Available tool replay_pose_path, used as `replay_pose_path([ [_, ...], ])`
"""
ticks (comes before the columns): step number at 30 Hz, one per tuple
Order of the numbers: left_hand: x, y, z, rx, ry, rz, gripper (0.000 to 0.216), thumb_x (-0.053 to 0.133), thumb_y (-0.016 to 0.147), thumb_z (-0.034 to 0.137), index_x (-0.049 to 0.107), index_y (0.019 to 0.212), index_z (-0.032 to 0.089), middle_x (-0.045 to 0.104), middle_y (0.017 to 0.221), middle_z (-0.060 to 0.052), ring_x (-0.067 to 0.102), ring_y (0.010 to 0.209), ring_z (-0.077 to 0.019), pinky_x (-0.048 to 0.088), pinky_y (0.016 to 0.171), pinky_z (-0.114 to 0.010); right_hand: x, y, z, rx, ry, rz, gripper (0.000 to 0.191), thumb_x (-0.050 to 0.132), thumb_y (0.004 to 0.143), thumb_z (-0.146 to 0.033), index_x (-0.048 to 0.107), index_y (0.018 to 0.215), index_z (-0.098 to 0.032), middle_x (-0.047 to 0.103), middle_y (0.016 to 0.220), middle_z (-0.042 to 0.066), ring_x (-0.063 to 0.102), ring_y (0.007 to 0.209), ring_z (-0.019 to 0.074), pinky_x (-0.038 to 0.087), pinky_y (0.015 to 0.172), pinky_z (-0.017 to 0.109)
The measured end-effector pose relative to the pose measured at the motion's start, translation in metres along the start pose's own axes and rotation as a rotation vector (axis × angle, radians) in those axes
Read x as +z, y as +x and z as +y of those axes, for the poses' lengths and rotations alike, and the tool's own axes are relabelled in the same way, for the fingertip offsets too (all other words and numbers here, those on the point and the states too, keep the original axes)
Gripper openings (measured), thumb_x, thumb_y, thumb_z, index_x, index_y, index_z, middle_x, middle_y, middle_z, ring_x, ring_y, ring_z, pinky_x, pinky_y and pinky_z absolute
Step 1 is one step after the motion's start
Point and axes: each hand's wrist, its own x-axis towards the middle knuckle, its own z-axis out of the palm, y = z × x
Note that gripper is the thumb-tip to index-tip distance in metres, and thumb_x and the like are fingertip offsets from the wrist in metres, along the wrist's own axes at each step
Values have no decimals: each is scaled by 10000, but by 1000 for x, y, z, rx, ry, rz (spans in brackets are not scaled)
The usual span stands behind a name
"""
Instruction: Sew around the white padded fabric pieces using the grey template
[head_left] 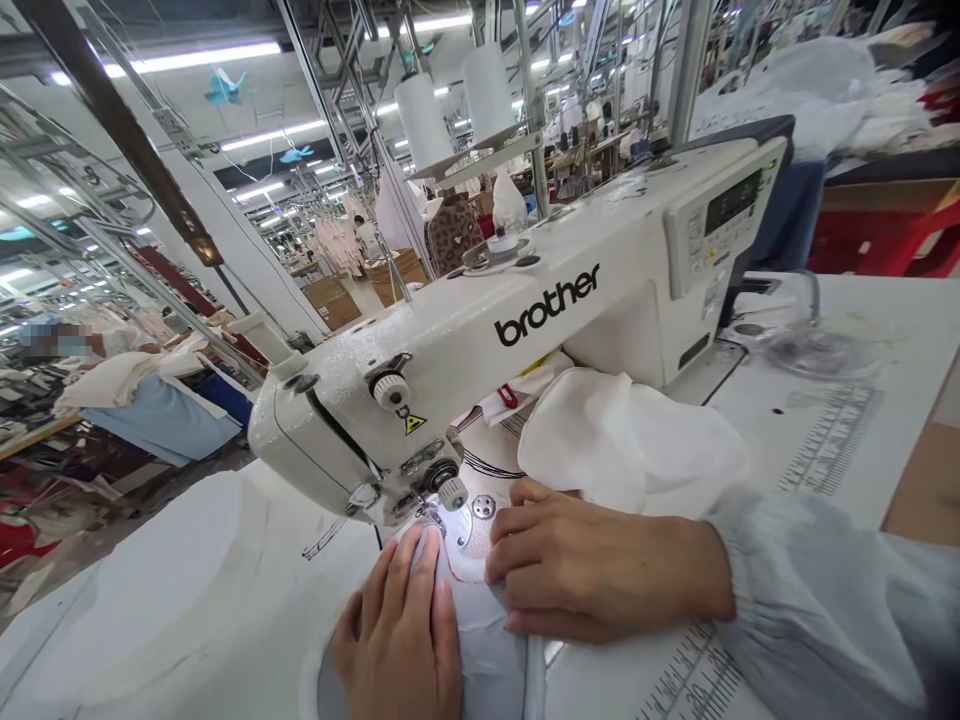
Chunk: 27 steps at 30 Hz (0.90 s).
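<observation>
I have both hands flat on a pale grey cloth (487, 650) at the near edge of the tabletop (862, 440), right under the needle end of the sewing machine (465, 340). My left hand (401, 640) lies open, palm down, fingers stretched toward the needle plate (469, 520); it grips nothing, only presses the cloth down. My right hand (592, 570) is loosely curled, fingertips pinning the cloth's folded edge just beside the plate, not closed around it. The cloth looks thin, light and limp to me: it drapes over the near edge and creases under my fingers, so I judge it will slide easily on the smooth tabletop and buckle if pushed from one point. Spread fingers on either side of the seam line seem the best hold, close to the needle but clear of it. A bunched white cloth (622, 440) lies behind my right hand, under the machine arm.
</observation>
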Motion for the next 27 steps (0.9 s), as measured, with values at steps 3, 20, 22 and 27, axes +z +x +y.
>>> replay_pose_path([
  [3, 3, -2, -8, 64, 9, -44, 401, 386, 975, 300, 548, 1340, 265, 604, 1390, -30, 591, 1238, -250, 506, 911, -469, 1, 0, 1, -1, -22, 3, 248, 542, 1006, -276, 586, 787, -169, 698, 923, 11, 573, 935, 154, 299, 874, 350],
  [20, -3, 4, -1, -55, -72, -7, 404, 334, 990, 314, 635, 1246, 235, 625, 1365, -44, 574, 1248, -241, 477, 989, -446, 16, 10, -3, 50, -95, 21, 216, 427, 1047, -126, 620, 1130, -170, 666, 1227, 12, 550, 1049, 166, 320, 872, 355],
  [22, -4, 4, -12, 47, -107, -33, 378, 379, 984, 323, 618, 1265, 242, 623, 1369, -31, 587, 1233, -222, 509, 970, -412, 16, 10, -1, 46, -65, 17, 208, 440, 1042, -125, 625, 1125, -170, 685, 1191, 3, 559, 1037, 161, 323, 874, 354],
  [27, -3, 5, -17, 141, -158, 14, 353, 426, 968, 308, 620, 1248, 214, 659, 1313, -41, 604, 1209, -223, 530, 968, -408, 14, 10, 2, 46, -50, 33, 181, 465, 1034, -141, 630, 1099, -178, 701, 1161, -8, 569, 1011, 164, 318, 845, 360],
])
